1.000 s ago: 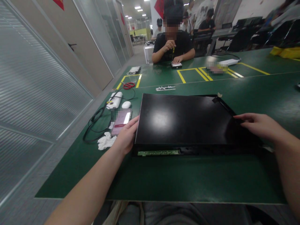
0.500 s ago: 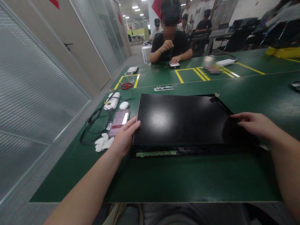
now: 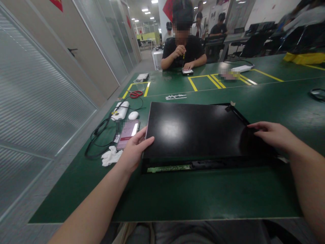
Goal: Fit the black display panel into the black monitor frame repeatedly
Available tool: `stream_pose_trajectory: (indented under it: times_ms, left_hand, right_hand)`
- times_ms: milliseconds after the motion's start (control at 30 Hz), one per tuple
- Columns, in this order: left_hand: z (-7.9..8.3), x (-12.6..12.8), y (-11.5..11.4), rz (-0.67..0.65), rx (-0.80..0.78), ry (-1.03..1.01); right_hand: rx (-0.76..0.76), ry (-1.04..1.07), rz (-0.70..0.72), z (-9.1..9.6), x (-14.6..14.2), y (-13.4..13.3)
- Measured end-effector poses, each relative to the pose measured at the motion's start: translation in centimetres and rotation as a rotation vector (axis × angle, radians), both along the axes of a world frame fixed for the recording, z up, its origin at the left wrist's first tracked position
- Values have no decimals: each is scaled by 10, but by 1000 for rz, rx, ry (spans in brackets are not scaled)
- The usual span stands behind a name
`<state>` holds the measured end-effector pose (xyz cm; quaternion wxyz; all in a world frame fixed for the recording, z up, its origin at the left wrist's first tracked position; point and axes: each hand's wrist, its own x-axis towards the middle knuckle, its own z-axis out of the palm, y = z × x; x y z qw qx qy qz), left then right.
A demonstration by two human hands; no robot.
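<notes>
A: So, where is the black glossy rectangular display panel (image 3: 195,130) lying?

B: It is lying flat in the middle of the green-matted counter (image 3: 177,200), at twelve o'clock of the person. A thin green circuit strip (image 3: 169,168) is showing along its six o'clock edge.

A: And what are the hands doing?

B: The left hand (image 3: 134,150) is resting at the panel's eight o'clock corner, fingers lying over the top face. The thumb is hiding, so I cannot tell whether that grip is closing on the edge. The right hand (image 3: 274,135) is lying at the three o'clock edge, its grip open, fingers stretching flat on the panel.

A: What is sitting around it?

B: At nine o'clock of the panel a pink-screened smartphone (image 3: 127,129) is lying just beside the left hand, with a crumpled white cloth (image 3: 111,156) near it. A white oval mouse (image 3: 133,115), a white oblong adapter (image 3: 120,110) and a looping black cable (image 3: 98,137) are sitting at ten o'clock. Red-handled scissors (image 3: 135,94) are lying at eleven o'clock, well apart. At twelve o'clock, across the counter, a person in a black shirt (image 3: 182,51) is sitting, holding a yellow-handled screwdriver (image 3: 183,56) over a small flat device (image 3: 187,71).
</notes>
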<state>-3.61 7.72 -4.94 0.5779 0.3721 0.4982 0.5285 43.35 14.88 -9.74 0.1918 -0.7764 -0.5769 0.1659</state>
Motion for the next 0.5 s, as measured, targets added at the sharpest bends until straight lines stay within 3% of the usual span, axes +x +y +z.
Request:
stream_pose_trajectory:
  times_ms: [500]
  left_hand:
    - [0,3,-1,-64,5,-103]
  right_hand:
    - [18,193,-206,13,-19,-6]
